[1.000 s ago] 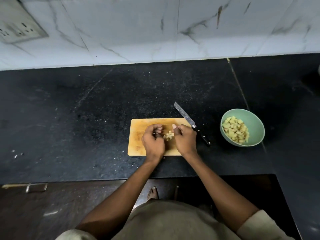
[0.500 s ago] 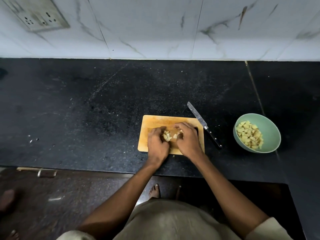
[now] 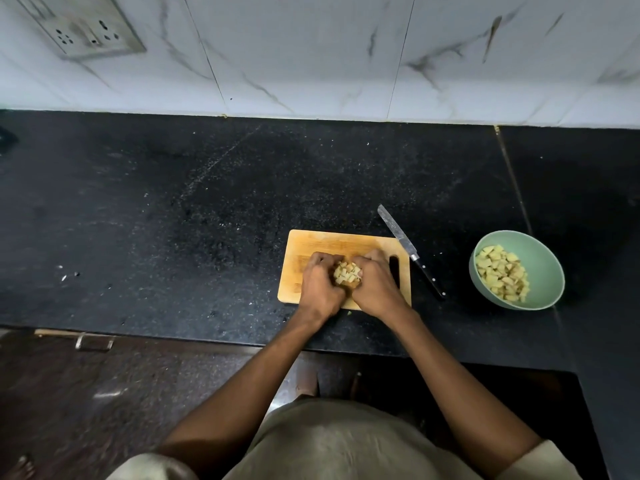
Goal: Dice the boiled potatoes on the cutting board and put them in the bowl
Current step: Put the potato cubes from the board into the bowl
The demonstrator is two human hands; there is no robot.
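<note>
Both hands, left hand [image 3: 320, 289] and right hand [image 3: 375, 287], cup diced potato [image 3: 346, 273] on the cutting board [image 3: 311, 242], gathering it for the bowl [image 3: 547, 265] right of the board; knife [image 3: 408, 249] lies between.

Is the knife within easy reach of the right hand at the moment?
Probably yes. The knife lies just right of the cutting board with nothing between, but the right hand is cupping diced potato.
</note>
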